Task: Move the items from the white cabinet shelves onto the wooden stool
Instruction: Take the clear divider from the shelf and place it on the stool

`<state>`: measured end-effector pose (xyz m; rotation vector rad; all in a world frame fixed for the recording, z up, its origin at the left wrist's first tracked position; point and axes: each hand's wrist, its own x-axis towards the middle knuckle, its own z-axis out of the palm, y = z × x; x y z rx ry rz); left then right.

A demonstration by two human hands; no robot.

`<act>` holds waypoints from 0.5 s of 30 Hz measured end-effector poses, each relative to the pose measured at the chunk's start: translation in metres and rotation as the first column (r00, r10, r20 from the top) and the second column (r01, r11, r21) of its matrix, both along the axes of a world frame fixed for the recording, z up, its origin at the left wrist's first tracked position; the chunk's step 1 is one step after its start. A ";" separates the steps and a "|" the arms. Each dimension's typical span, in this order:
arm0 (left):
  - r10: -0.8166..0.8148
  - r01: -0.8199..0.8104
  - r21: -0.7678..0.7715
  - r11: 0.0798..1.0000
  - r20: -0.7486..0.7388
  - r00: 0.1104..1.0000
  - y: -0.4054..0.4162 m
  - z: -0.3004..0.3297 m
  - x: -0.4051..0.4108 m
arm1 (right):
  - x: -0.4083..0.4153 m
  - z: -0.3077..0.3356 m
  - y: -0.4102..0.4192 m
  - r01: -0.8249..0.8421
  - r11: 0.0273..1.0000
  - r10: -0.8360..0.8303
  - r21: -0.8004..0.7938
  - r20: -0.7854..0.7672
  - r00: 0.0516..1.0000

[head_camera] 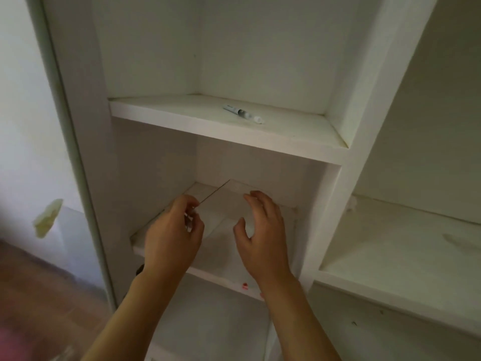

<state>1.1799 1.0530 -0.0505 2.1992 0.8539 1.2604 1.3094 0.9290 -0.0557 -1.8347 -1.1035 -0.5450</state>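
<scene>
A flat, pale, partly see-through box (229, 196) lies on the lower shelf (208, 276) of the white cabinet. My left hand (171, 235) has its fingers curled over the box's left edge, pinching a shiny clear part. My right hand (263, 235) is spread over the box's right side, thumb apart from the fingers and nothing in it. On the upper shelf (182, 121) a small white and grey tube (243, 114) lies on its side, right of centre. The wooden stool is out of view.
A second cabinet column stands to the right, and its shelf (406, 256) carries a faint smudge. Small red marks (244, 285) dot the lower shelf's front edge. To the left are a white wall with a peeling patch (46, 217) and a reddish wooden floor (46, 295).
</scene>
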 end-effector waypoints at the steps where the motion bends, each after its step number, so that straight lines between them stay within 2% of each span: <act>1: 0.029 -0.029 0.000 1.000 0.006 1.000 0.000 0.001 -0.006 | 0.000 0.002 0.003 0.006 1.000 -0.006 0.000 0.006 1.000; 8: 0.117 -0.118 0.044 0.992 0.024 0.993 0.007 0.006 -0.041 | 0.000 0.010 0.016 0.133 0.990 -0.128 -0.052 0.093 0.987; 11: 0.110 -0.110 0.035 0.993 0.002 0.994 0.011 0.007 -0.049 | 0.004 0.011 0.019 0.192 0.976 -0.184 -0.101 0.087 0.979; 15: 0.080 -0.078 0.059 0.995 -0.021 0.997 0.009 0.008 -0.050 | 0.006 0.009 0.019 0.193 0.972 -0.187 -0.134 0.052 0.981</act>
